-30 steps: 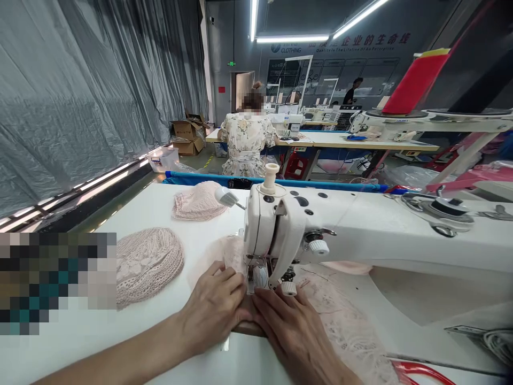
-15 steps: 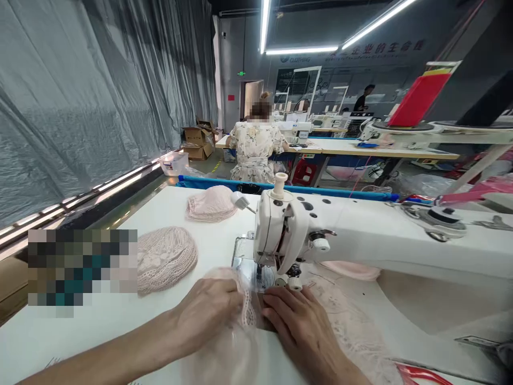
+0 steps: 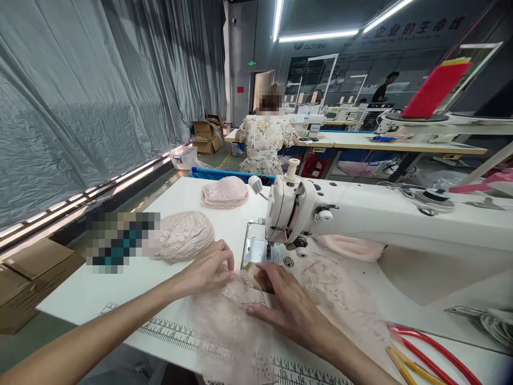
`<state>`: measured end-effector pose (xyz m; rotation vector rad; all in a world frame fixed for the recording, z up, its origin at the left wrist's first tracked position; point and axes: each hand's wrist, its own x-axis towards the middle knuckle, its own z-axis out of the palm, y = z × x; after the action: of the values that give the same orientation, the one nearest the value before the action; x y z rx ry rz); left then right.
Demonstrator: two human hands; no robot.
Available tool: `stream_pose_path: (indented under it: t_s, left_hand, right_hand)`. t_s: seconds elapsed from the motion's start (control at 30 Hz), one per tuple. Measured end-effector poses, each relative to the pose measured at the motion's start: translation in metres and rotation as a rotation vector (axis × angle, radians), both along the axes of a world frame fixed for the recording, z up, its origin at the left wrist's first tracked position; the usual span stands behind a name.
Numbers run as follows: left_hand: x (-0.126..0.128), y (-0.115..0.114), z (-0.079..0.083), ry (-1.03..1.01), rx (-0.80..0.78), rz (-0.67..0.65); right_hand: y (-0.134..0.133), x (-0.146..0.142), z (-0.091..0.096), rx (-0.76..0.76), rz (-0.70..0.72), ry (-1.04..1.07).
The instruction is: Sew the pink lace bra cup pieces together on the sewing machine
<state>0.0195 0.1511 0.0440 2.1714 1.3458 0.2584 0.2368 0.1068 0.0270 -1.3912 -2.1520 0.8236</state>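
A piece of pale pink lace fabric (image 3: 240,326) lies on the white table in front of the sewing machine (image 3: 360,219). My left hand (image 3: 208,270) pinches its upper left edge with curled fingers. My right hand (image 3: 286,305) presses on the fabric just right of it, fingers bent and gripping the cloth. Both hands sit a little in front of the needle plate (image 3: 256,250), and no fabric lies under the needle.
Two pink lace cap-shaped pieces (image 3: 184,235) (image 3: 225,192) lie on the white table (image 3: 100,289) to the left. More pink lace (image 3: 340,289) spreads right of my hands. Red and yellow cords (image 3: 425,347) are at the right. A person in a floral dress (image 3: 263,140) sits ahead.
Both hands drew the pink lace back toward me, away from the presser foot. The needle plate is now bare. The view has shifted back and to the left.
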Motion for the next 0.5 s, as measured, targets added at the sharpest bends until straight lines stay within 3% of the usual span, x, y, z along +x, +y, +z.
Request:
stream_pose_path:
  t_s: [0.1, 0.23, 0.33, 0.43, 0.5]
  left_hand:
    - [-0.002, -0.005, -0.005, -0.079, -0.048, 0.047]
    - [-0.003, -0.023, 0.000, -0.204, -0.258, 0.049]
    - [-0.008, -0.057, 0.011, -0.391, -0.531, 0.032]
    - [-0.012, -0.096, 0.015, -0.698, -0.880, 0.167]
    - [-0.012, -0.118, 0.011, -0.817, -1.002, 0.211]
  right_hand:
    - [0.004, -0.018, -0.003, -0.035, -0.087, 0.035]
    - [-0.002, -0.017, -0.004, -0.164, -0.014, 0.133]
    - [-0.022, -0.003, 0.007, -0.307, 0.114, 0.227]
    - [-0.049, 0.010, 0.019, -0.400, 0.233, 0.324]
    - [-0.066, 0.014, 0.022, -0.496, 0.315, 0.401]
